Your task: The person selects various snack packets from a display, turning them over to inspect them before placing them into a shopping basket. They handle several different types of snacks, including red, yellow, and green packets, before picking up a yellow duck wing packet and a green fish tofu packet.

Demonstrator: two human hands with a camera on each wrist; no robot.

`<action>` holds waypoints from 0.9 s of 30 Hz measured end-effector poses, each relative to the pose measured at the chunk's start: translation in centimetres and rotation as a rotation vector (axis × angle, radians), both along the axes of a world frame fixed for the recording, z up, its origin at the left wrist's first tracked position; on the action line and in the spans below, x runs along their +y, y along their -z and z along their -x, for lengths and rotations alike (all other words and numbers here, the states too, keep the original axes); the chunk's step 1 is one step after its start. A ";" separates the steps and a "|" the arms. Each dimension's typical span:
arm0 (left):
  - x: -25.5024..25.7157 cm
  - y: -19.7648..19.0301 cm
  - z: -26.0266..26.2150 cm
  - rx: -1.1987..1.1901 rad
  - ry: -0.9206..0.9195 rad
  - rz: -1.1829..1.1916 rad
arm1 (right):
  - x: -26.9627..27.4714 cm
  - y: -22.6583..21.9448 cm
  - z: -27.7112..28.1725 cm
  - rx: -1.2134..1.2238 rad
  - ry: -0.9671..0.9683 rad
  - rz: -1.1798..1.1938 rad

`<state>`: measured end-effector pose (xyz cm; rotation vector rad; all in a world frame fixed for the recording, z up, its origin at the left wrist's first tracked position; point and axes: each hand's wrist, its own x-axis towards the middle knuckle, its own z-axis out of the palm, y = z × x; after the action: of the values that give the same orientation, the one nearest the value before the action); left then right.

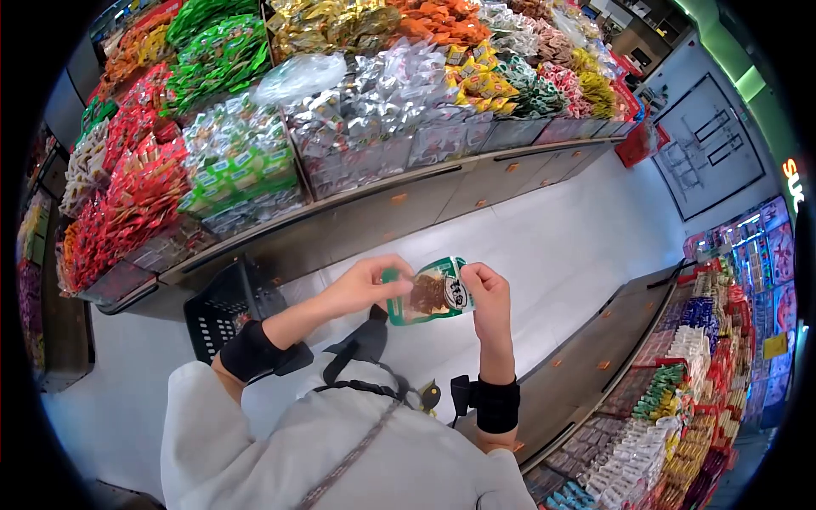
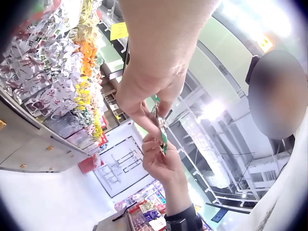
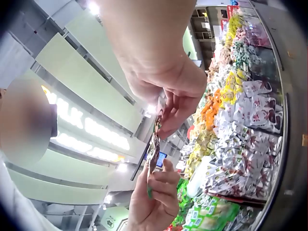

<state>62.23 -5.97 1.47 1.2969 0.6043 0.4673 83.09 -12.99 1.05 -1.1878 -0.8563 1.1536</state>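
A small green snack packet (image 1: 431,293) with a brown food picture and a white-lettered dark label is stretched between both hands in front of the body. My left hand (image 1: 371,283) pinches its left end between thumb and fingers. At the opposite end, my right hand (image 1: 490,302) pinches the edge near the label. Seen from the left wrist, the packet (image 2: 163,133) is almost edge-on, and the right wrist view also shows the packet (image 3: 153,149) as a thin strip between the two hands.
A long counter with bins of wrapped snacks (image 1: 365,102) runs across the front. Below my left forearm is a black shopping basket (image 1: 223,310). Another snack shelf (image 1: 671,374) lines the right side, with pale floor (image 1: 544,238) between. A red bin (image 1: 639,144) stands at the far end.
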 end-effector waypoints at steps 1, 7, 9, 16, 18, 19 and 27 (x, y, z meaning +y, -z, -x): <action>1.5 0.2 -1.1 -0.012 0.019 -0.007 | 1.3 0.0 -1.0 -0.011 -0.021 -0.019; 10.8 -0.2 -7.0 -0.007 0.135 -0.239 | 9.6 -1.9 -6.4 -0.103 -0.084 0.057; 13.4 0.2 -8.7 -0.014 0.144 -0.320 | 11.9 -1.2 -8.0 -0.035 -0.040 0.065; 19.7 2.1 -14.1 0.073 -0.072 -0.212 | 16.6 -0.4 -11.1 0.124 -0.043 0.148; 21.1 3.7 -15.4 0.045 -0.108 -0.142 | 18.0 -0.2 -11.6 0.071 -0.021 0.154; 21.6 4.0 -16.1 0.006 -0.100 -0.149 | 18.6 0.2 -12.1 0.062 -0.022 0.143; 24.7 3.4 -21.6 0.045 -0.109 -0.180 | 23.4 1.6 -17.8 0.073 0.050 0.064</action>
<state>83.87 18.71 -1.94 1.4531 0.6855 0.5946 100.89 10.41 -0.54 -1.2052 -0.7352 1.1846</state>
